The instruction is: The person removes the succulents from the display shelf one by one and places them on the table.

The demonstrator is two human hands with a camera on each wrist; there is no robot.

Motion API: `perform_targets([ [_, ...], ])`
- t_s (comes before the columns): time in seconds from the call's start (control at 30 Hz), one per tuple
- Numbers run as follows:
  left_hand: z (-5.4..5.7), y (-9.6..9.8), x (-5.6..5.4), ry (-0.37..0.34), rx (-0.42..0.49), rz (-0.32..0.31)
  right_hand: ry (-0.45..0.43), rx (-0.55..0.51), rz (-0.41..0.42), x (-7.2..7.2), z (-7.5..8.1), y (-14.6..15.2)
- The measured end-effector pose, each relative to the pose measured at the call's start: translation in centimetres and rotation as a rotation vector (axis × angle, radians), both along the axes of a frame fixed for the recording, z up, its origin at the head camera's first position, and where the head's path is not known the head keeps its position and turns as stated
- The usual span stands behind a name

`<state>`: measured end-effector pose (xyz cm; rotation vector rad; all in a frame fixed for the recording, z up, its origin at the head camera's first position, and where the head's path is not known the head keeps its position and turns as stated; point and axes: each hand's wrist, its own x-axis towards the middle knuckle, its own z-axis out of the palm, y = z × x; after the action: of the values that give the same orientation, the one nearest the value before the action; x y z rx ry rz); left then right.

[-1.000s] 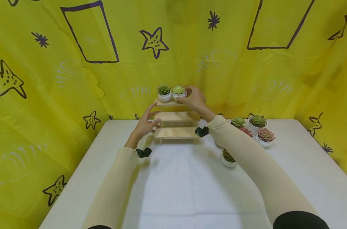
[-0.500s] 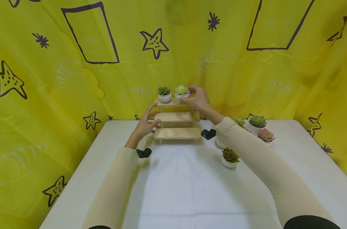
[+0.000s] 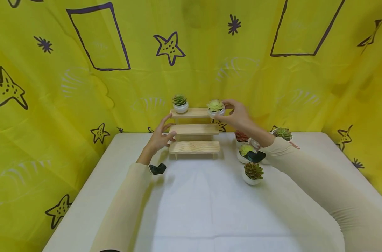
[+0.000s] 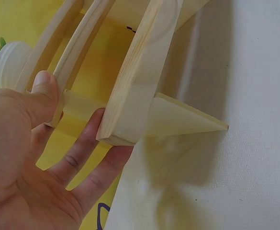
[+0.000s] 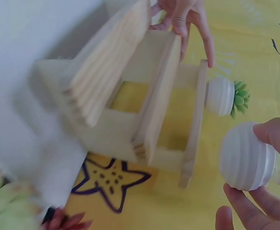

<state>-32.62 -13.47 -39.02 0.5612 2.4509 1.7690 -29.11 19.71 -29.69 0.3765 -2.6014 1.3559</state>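
Note:
A three-tier wooden stand (image 3: 194,129) stands at the back of the white table. My left hand (image 3: 158,140) grips its left end, the thumb on the middle shelf and the fingers spread against the other shelves. A potted green succulent (image 3: 180,104) sits on the left of the top shelf. My right hand (image 3: 239,115) pinches the white pot of a pale green succulent (image 3: 216,106) at the top shelf's right end. In the right wrist view a gap shows between this white pot (image 5: 245,155) and the top shelf (image 5: 196,129).
Right of the stand are several potted succulents: a brownish-green one (image 3: 253,173) in front, a yellow-green one (image 3: 246,150), a red one (image 3: 241,137) and a green one (image 3: 283,133). The right sleeve partly hides the group. A yellow patterned curtain (image 3: 203,77) hangs behind.
My right hand has moved the pale green succulent rightward along the top shelf, away from the green one, to the shelf's right end. The left hand has stayed in place.

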Motion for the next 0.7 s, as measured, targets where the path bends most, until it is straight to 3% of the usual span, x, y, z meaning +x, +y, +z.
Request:
perform_targets([
  [0.7, -0.1, 0.0, 0.2, 0.005, -0.023, 0.005, -0.072, 0.177, -0.054, 7.5, -1.8, 9.5],
])
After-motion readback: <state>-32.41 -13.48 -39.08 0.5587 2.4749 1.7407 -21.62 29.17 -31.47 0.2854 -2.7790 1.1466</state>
